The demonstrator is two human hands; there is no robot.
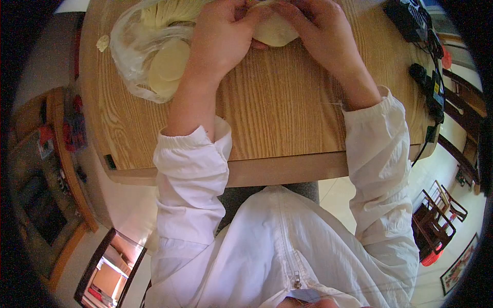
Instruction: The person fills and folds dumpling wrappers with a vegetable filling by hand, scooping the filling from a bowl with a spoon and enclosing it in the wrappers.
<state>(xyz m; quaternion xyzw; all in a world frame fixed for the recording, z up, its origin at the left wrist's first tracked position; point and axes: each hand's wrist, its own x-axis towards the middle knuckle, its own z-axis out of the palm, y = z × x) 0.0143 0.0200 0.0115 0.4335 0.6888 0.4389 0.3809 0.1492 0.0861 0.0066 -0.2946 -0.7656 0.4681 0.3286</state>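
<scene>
At the top edge of the view, a pale dumpling wrapper point(278, 30) is held between both hands over the table. My left hand point(226, 31) is closed on the wrapper's left side, with a fingertip showing beneath it. My right hand point(322, 28) grips the other side, fingers curled in toward the middle. Part of the wrapper and some fingertips are hidden or cut off by the frame. Beside my left forearm lies a clear plastic bag point(126, 43) with round wrappers point(169, 64) at its mouth and a fanned stack of wrappers point(169, 13) farther back.
A wood-grain table point(277, 118) spans the view beneath my arms. A small dough scrap point(103, 43) lies near its left edge. Along the right edge sit a black device point(408, 20) and black cables with a power adapter point(436, 87). Wooden chairs point(436, 220) stand beyond on the right.
</scene>
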